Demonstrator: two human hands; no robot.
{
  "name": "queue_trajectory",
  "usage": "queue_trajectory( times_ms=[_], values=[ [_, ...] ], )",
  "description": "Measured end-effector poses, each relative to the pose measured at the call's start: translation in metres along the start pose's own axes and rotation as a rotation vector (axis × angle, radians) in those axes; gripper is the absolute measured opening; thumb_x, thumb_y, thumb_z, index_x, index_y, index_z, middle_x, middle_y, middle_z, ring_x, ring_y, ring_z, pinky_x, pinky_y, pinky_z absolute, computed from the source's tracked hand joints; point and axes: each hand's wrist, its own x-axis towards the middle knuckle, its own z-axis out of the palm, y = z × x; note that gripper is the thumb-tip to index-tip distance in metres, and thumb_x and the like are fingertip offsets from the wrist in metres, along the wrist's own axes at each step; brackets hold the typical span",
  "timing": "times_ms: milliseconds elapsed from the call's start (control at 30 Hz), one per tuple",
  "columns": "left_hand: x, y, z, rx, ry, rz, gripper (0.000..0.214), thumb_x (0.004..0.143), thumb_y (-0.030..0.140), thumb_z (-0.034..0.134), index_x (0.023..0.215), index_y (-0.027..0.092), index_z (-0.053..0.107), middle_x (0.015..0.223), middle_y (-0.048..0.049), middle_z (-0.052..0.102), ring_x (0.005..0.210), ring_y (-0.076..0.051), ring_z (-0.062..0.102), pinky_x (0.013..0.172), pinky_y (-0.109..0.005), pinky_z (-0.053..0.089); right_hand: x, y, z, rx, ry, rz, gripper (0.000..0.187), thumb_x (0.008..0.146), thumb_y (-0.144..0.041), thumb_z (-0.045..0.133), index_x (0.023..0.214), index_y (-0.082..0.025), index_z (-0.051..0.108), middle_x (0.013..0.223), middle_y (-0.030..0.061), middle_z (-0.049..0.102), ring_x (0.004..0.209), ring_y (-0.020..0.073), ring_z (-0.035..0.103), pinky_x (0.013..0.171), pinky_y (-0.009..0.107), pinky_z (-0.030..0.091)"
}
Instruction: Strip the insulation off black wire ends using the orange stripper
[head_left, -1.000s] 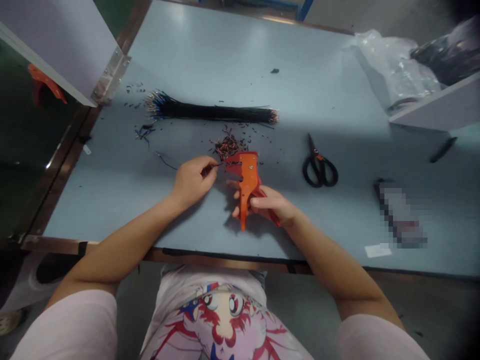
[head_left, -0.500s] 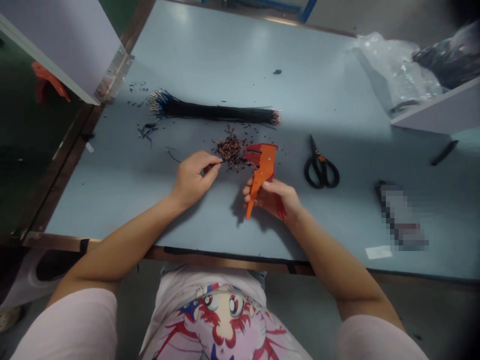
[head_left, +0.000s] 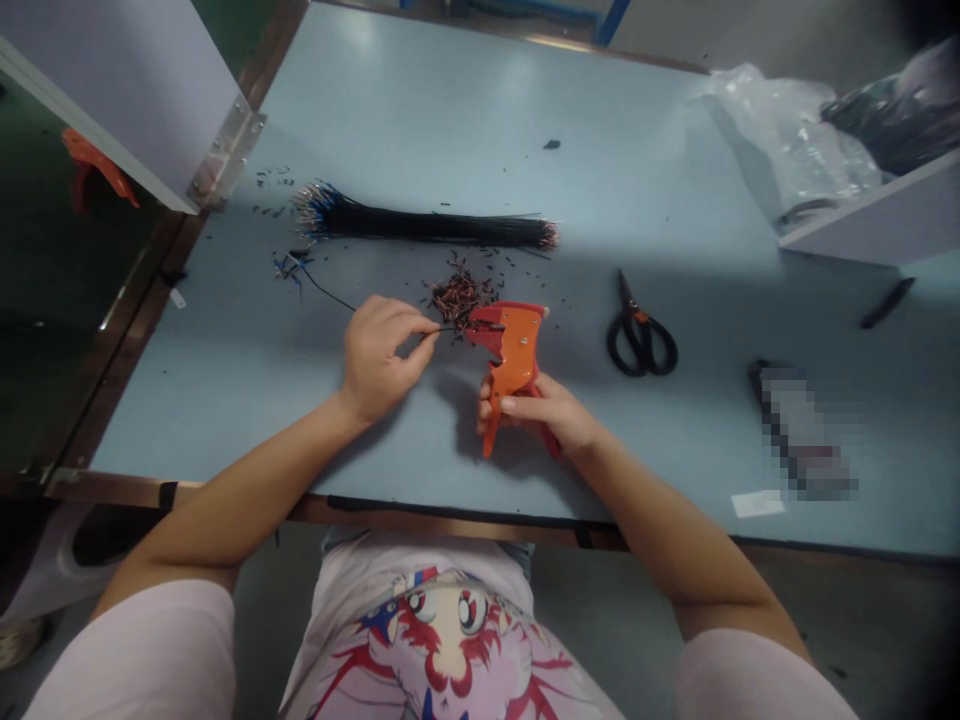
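My left hand [head_left: 390, 350] pinches a thin black wire [head_left: 330, 294] between thumb and fingertips. One end of that wire trails off to the left; the other points at the jaws of an orange and red wire stripper [head_left: 517, 350]. Around the stripper's handles my right hand [head_left: 536, 410] is wrapped, with its jaws facing left. Whether the wire tip lies inside the jaws is hard to make out. Just beyond the jaws lies a heap of small dark and copper-coloured scraps [head_left: 457, 290]. Behind it rests a long bundle of black wires [head_left: 435, 224], blue and metallic at its left end.
Black-handled scissors [head_left: 642, 340] lie right of the stripper. Farther right are a blurred-out object [head_left: 806, 430], a white label [head_left: 757, 504] and a dark strip [head_left: 889, 303]. Clear plastic bags [head_left: 795, 140] sit at the back right. Panels [head_left: 127, 90] rise at both sides.
The wire stripper has moved left and slightly nearer to me, its jaws now at the wire's end. More wire shows left of my left hand, which has barely shifted.
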Motion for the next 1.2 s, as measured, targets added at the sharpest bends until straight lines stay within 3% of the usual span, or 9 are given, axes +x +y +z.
queue_trajectory(
  times_ms=[467, 1200],
  values=[
    [-0.004, 0.006, 0.000, 0.021, 0.006, 0.049, 0.004, 0.080, 0.022, 0.059, 0.079, 0.022, 0.063, 0.078, -0.0004, 0.065, 0.076, -0.016, 0.057, 0.074, -0.033, 0.038, -0.003, 0.002, 0.008, 0.016, -0.029, 0.071, 0.032, 0.078, -0.037, 0.068, 0.093, -0.010, 0.061, 0.080, 0.0083, 0.067, 0.071, 0.0206, 0.069, 0.064, 0.034, 0.057],
    [-0.003, 0.008, 0.001, -0.070, 0.047, 0.114, 0.005, 0.078, 0.014, 0.061, 0.079, 0.018, 0.063, 0.073, -0.0003, 0.062, 0.069, -0.012, 0.057, 0.065, -0.026, 0.043, -0.005, 0.001, 0.011, -0.003, 0.007, 0.061, 0.032, 0.079, -0.042, 0.065, 0.085, -0.011, 0.058, 0.066, 0.0045, 0.064, 0.058, 0.0176, 0.065, 0.055, 0.031, 0.055]
  ],
)
